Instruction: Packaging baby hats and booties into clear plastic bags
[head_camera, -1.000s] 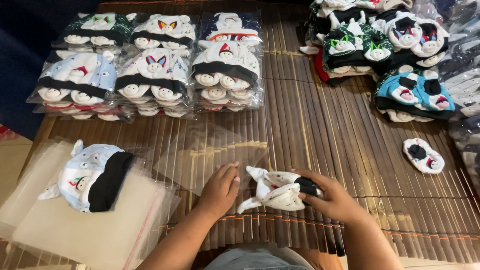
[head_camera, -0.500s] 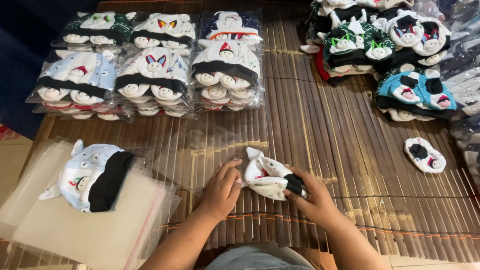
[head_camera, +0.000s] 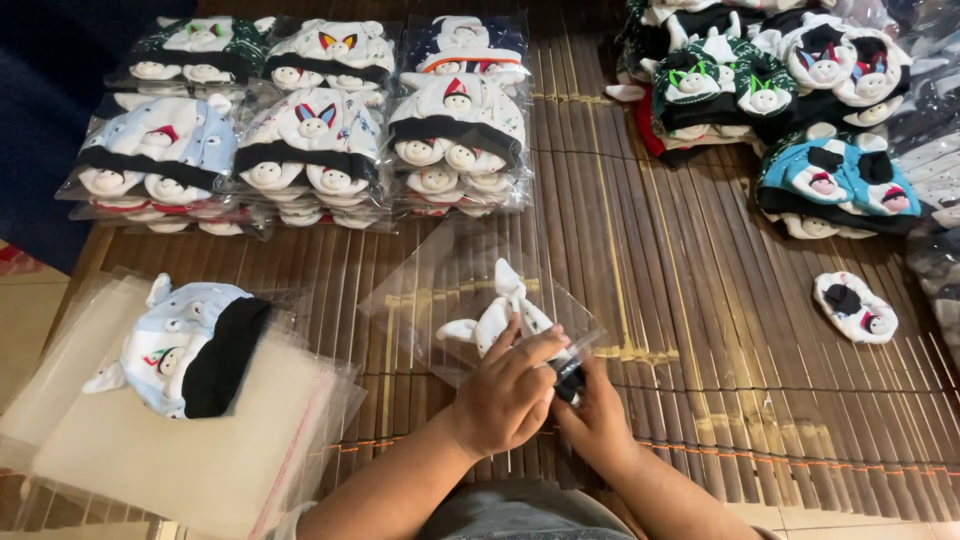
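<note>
- White knitted hat with pointed ears and a black band (head_camera: 503, 312) sits between my two hands, just in front of me on the brown slatted bamboo mat (head_camera: 700, 300).
- My left hand (head_camera: 508, 392) lies over the hat's lower end, fingers curled narrow and pressing on the fabric, thumb side towards the ears.
- My right hand (head_camera: 598, 420) is tucked just beneath and to the right, fingers pinched on the black band end; most of its fingers are hidden behind the left hand.
- The hat's ears point away from me and lie on a clear, flat plastic bag (head_camera: 440, 290) spread on the mat; I cannot tell whether the hat is partly inside it.
- To my left, a pale blue knitted hat with a black band (head_camera: 185, 345) rests on a stack of clear plastic bags (head_camera: 190, 450).
- Further off, at the far left of the mat, stand bagged piles of similar hats (head_camera: 310, 130), set side by side in two rows.
- At the far right lies a loose heap of unbagged hats in green, black, white and teal (head_camera: 790, 90).
- One small white and black hat (head_camera: 853, 306) lies alone on the mat, well apart from my hands.
</note>
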